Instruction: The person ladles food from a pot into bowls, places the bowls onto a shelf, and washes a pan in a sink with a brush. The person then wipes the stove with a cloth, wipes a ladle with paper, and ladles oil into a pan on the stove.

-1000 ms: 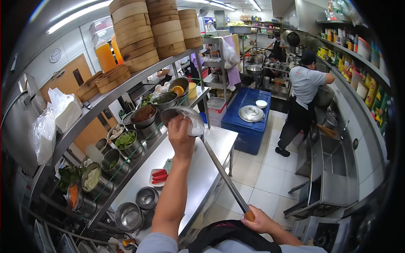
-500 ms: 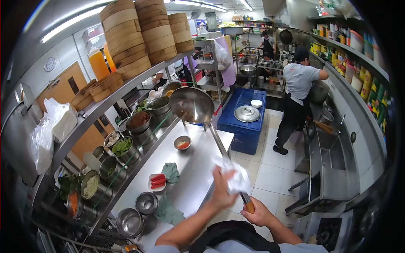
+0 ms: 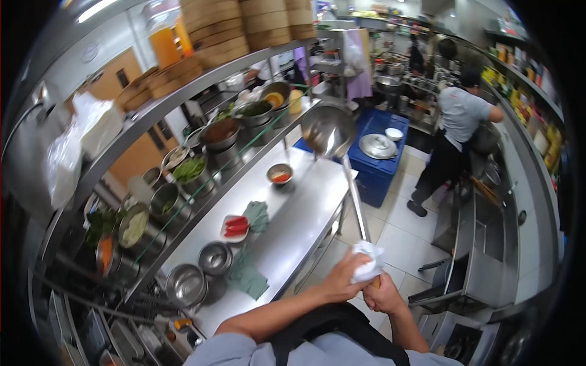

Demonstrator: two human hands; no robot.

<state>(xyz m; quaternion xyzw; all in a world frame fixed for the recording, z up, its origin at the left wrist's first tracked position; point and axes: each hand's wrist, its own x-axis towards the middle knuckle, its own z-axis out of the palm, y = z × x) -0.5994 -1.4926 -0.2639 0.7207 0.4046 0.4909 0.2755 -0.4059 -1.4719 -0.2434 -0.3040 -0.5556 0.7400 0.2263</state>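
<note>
A large metal ladle (image 3: 328,129) points away from me, its bowl above the far end of the steel table (image 3: 293,219). My right hand (image 3: 384,294) is wrapped round the wooden end of its handle (image 3: 357,207). Just left of it, my left hand (image 3: 345,276) presses a white cloth (image 3: 368,261) round the handle's lower part. Beneath, on the table, are a small bowl with red and pale food (image 3: 279,174), a dish of red sticks (image 3: 235,228), green cloths (image 3: 248,272) and two metal bowls (image 3: 215,258).
Metal pots of vegetables (image 3: 189,169) line a shelf at left, under bamboo steamers (image 3: 213,30). A blue chest (image 3: 372,181) bears a metal lid (image 3: 377,146) and a white bowl. A co-worker (image 3: 459,116) stands at the right-hand counter.
My left hand has slid the white cloth from the ladle's bowl down the handle to beside my right hand. The view has shifted, and the ladle's bowl now appears farther right.
</note>
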